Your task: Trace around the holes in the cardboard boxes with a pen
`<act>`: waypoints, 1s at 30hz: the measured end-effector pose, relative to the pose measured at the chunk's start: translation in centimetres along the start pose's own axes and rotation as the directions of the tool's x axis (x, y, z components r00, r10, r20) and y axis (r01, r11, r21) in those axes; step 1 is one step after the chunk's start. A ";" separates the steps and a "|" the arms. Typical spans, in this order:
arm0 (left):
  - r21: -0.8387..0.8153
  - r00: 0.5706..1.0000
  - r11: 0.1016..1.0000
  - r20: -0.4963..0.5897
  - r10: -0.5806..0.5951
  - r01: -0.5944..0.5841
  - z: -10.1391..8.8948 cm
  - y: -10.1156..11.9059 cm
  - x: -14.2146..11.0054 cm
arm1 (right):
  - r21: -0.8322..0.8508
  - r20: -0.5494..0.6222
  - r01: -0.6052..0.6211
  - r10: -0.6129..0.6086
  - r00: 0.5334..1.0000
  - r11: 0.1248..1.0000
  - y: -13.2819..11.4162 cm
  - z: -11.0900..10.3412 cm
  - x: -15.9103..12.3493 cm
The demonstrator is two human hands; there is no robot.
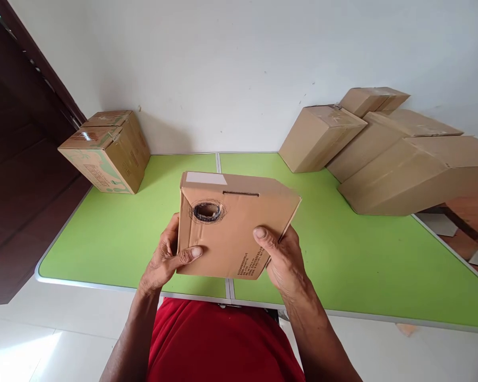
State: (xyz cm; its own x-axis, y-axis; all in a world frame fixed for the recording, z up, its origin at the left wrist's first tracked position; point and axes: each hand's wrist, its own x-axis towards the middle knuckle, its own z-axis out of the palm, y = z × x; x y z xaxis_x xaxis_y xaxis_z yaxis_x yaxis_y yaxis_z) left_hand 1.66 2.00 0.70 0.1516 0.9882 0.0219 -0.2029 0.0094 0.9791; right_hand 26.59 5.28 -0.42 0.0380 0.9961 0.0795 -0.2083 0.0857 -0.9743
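You hold the box [233, 228] at frame centre, above the table's [342, 254] near edge: left hand [163, 260] gripping its left side, right hand [281, 257] its lower right corner. It seems you are turning it for inspection; next, keep both grips firm and mind the punched hole [206, 211].
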 end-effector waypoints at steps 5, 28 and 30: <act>0.168 0.994 0.984 -0.080 0.079 -0.065 0.8 2.1 -0.3 | -0.018 -0.031 -0.053 0.052 0.998 0.998 -0.2 0.8 -1.0; 0.533 0.850 0.799 -0.524 0.054 0.278 1.2 2.1 -4.0 | -0.631 -0.060 0.028 -0.085 0.995 0.775 -0.6 9.5 -3.2; 0.550 0.849 0.783 -0.526 0.056 0.289 1.3 2.2 -3.8 | -0.659 -0.031 0.032 -0.070 0.997 0.751 -0.7 9.5 -3.1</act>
State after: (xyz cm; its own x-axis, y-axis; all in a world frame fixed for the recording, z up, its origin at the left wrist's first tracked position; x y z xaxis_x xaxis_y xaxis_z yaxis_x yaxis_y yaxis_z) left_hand 1.90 -1.91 3.00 -0.3913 0.9197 -0.0330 0.4172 0.2092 0.8844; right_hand 17.33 2.29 2.06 0.0827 0.9866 0.1407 0.4887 0.0829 -0.8685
